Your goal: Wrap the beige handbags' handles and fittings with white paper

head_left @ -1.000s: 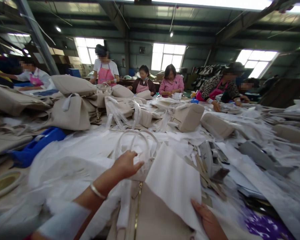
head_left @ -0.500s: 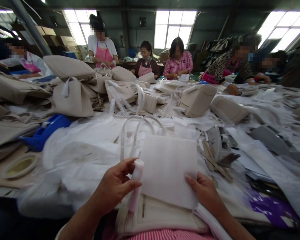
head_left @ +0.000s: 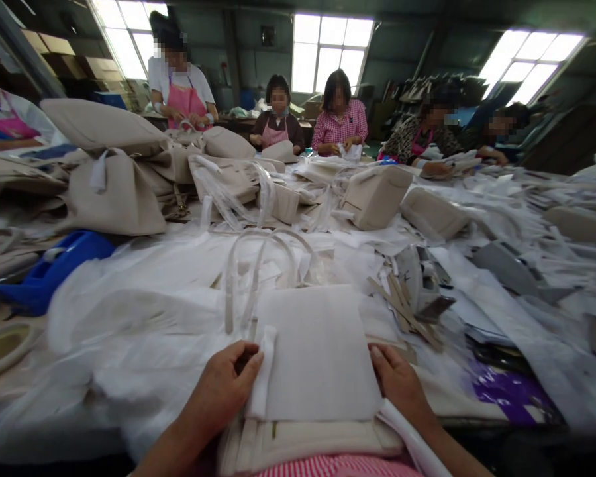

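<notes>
A white foam sheet (head_left: 318, 354) lies flat on top of a beige handbag (head_left: 308, 440) at the table's near edge, against my lap. The bag's two wrapped handles (head_left: 263, 265) arch up beyond the sheet. My left hand (head_left: 223, 391) is closed on the sheet's folded left edge, thumb on top. On the sheet's right edge rests my right hand (head_left: 400, 384), fingers pressing it down against the bag.
White wrapping material (head_left: 144, 311) is piled to the left, with a blue tray (head_left: 44, 271) and a tape roll (head_left: 2, 344) beyond it. Card scraps (head_left: 407, 311) and grey sheets (head_left: 506, 265) lie right. Beige bags (head_left: 114, 199) cover the table; several people work at its far side.
The foam sheet was lifted at a tilt a second ago and now lies flat on the bag. Both hands came back toward me to its left and right edges.
</notes>
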A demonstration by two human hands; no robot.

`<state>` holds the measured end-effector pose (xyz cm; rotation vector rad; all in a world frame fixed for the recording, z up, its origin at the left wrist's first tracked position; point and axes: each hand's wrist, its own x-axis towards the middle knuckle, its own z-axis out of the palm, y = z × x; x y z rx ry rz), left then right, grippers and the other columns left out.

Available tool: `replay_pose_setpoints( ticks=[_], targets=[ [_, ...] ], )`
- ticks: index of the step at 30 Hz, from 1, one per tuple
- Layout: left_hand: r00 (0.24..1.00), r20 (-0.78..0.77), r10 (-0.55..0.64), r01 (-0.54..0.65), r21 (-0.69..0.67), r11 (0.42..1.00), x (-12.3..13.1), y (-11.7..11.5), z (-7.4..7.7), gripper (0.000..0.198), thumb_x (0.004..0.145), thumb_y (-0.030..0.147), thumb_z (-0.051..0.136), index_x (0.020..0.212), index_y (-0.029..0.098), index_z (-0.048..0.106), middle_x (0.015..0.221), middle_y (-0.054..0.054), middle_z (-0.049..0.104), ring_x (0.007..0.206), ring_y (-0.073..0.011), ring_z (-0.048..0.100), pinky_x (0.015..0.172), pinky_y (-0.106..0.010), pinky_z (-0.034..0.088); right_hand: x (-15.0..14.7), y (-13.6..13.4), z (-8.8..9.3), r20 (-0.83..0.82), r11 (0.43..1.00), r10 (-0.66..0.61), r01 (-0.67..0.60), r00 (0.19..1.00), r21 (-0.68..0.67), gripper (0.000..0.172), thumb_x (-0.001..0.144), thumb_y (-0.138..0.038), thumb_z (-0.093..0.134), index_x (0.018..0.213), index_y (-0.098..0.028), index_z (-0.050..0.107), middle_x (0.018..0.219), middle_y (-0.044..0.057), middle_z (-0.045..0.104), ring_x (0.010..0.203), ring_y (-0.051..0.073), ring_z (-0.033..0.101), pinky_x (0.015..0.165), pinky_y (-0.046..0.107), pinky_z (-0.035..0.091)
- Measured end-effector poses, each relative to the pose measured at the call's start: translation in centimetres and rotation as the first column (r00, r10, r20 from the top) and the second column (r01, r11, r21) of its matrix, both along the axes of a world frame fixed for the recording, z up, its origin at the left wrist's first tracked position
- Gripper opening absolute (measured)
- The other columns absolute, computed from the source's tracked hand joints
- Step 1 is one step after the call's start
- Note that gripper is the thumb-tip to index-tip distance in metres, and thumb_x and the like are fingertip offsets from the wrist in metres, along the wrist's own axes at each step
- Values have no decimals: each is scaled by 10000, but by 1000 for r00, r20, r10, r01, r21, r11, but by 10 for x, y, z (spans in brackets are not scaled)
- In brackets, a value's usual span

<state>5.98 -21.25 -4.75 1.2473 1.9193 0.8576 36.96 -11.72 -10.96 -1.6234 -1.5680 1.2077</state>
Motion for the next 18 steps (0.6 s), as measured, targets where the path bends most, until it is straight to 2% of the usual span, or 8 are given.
replay_pose_setpoints(
  ticks=[3, 5, 7, 8, 10, 12, 15, 18],
  targets=[
    [998, -40, -42, 41, -27, 999, 1, -2, 3, 278, 853, 418, 555, 959, 236, 736, 875, -34, 752, 811, -239, 680, 737, -307, 495, 19, -21, -22, -24, 995, 21, -18, 999, 94, 459, 756, -481, 629, 1139, -232, 676, 932, 61, 736, 854, 277, 674, 799, 378, 541],
    [997, -53, -51, 50, -31, 998, 1, -4, 1, 309, 871, 417, 520, 997, 230, 731, 917, -43, 752, 839, -243, 680, 756, -313, 500, 40, -31, -35, -48, 964, 75, -60, 996, 260, 460, 687, -408, 717, 1126, -269, 703, 1041, 62, 731, 961, 300, 668, 890, 375, 526],
    [997, -52, -51, 50, -33, 998, 0, -8, -2, 340, 886, 417, 492, 1051, 218, 713, 985, -52, 746, 898, -242, 677, 806, -316, 505, 63, -34, -39, -1, 881, 196, -176, 981, 439, 448, 710, -327, 722, 1156, -291, 700, 1113, 56, 714, 998, 286, 672, 885, 332, 539],
    [998, -48, -52, 50, -36, 998, 0, -10, -3, 354, 893, 420, 480, 1077, 214, 702, 1016, -52, 742, 928, -238, 674, 833, -316, 505, 74, -32, -37, 65, 813, 294, -286, 953, 507, 459, 742, -282, 701, 1200, -297, 678, 1138, 51, 704, 993, 267, 681, 854, 295, 552],
    [998, -43, -55, 54, -41, 998, -3, -13, -6, 371, 905, 426, 460, 1110, 215, 685, 1055, -47, 734, 971, -230, 666, 877, -315, 499, 89, -27, -22, 217, 669, 457, -494, 863, 555, 492, 774, -223, 682, 1256, -317, 637, 1139, 38, 702, 950, 230, 701, 790, 232, 568],
    [997, -51, -63, 61, -40, 997, -5, -15, -8, 368, 911, 424, 451, 1116, 224, 681, 1072, -38, 729, 994, -224, 660, 907, -315, 491, 91, -20, 1, 292, 602, 532, -597, 795, 531, 478, 785, -243, 687, 1254, -316, 630, 1110, 44, 707, 936, 230, 703, 785, 235, 574],
    [997, -58, -50, 49, -27, 998, -8, -15, -9, 342, 900, 411, 469, 1097, 238, 688, 1081, -23, 727, 1022, -221, 652, 946, -315, 478, 68, -13, 36, 302, 660, 489, -573, 819, 485, 258, 861, -284, 606, 1103, -260, 693, 1006, 74, 715, 912, 234, 690, 776, 281, 572],
    [998, -21, -50, 50, -16, 999, -7, -15, -10, 314, 877, 410, 500, 1064, 249, 695, 1074, -7, 727, 1027, -212, 652, 943, -298, 483, 33, -3, 51, 319, 679, 422, -529, 849, 510, 167, 900, -277, 554, 931, -213, 704, 863, 75, 690, 806, 198, 660, 724, 282, 543]
  ],
)
